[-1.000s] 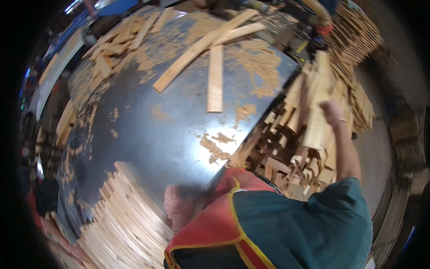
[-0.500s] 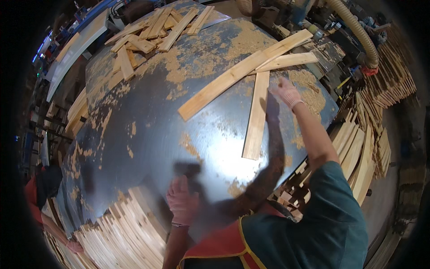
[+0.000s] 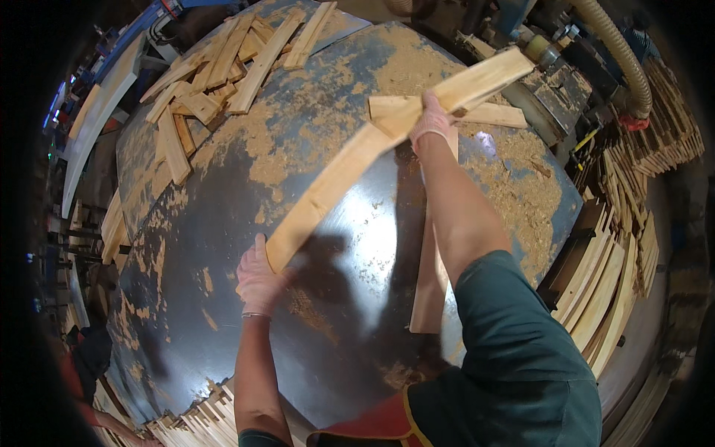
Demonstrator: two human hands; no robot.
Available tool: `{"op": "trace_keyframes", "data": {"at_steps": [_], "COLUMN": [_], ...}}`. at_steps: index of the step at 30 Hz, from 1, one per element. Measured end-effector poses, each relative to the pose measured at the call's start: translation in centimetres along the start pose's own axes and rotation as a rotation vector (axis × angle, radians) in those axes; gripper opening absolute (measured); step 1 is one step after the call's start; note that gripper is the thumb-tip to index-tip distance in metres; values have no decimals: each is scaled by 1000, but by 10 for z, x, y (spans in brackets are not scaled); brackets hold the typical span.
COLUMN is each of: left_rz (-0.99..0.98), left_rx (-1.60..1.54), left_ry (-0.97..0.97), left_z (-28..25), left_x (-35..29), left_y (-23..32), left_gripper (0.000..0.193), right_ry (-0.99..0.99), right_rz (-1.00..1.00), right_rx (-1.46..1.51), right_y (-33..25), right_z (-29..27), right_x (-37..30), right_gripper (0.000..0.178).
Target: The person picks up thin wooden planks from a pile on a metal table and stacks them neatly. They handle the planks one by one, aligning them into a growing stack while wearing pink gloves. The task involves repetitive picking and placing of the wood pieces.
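A long pale wooden board (image 3: 328, 190) slants across the metal table (image 3: 216, 298), its near end in my gloved left hand (image 3: 261, 279). My gloved right hand (image 3: 432, 123) is closed around wood farther up, where a second length of board (image 3: 488, 74) continues toward the far right. Whether these are two overlapping boards or one is hard to tell, since my right hand covers part of the join. Beneath them lies a shorter board (image 3: 491, 114) running crosswise. Another board (image 3: 428, 290) points toward me, partly hidden by my right forearm.
Sawdust (image 3: 387, 63) coats much of the table. A loose board pile (image 3: 216, 71) sits at the far left. Upright strips (image 3: 201, 421) stand along the near edge, beside a co-worker's arm (image 3: 112, 425). Stacked boards (image 3: 596, 276) and a ribbed hose (image 3: 622, 59) are at right.
My left hand has moved forward and left onto the long board's near end. My right hand has shifted left onto the board. The long board's near end has come nearer to me.
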State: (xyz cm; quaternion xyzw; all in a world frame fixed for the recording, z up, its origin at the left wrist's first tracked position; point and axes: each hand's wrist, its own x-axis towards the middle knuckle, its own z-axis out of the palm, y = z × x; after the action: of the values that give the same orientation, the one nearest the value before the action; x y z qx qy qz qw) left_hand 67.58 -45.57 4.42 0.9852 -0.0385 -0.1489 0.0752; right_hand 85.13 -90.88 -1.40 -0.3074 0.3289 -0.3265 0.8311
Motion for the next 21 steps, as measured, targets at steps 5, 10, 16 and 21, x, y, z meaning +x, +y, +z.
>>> {"op": "trace_keyframes", "data": {"at_steps": [5,10,16,21], "left_rz": [-33,-245,-94,-336], "left_rx": [-815,-1475,-1455,-1049], "left_ry": [-201,-286,-309,-295], "left_z": [5,11,78,113], "left_x": [-53,-166,-272,-418], "left_y": [-36,-38,-33,-81], "left_gripper": [75,63,69,90], "right_ry": [-87,-479,-829,-1244], "right_rz": [-5,252,584,978], "right_rx": [-282,-729,-840,-1141], "right_y": [-16,-2,39,31], "right_z": [33,-65,-175,-203], "right_x": [-83,-226,-460,-551], "right_gripper": [66,42,71,103]}}
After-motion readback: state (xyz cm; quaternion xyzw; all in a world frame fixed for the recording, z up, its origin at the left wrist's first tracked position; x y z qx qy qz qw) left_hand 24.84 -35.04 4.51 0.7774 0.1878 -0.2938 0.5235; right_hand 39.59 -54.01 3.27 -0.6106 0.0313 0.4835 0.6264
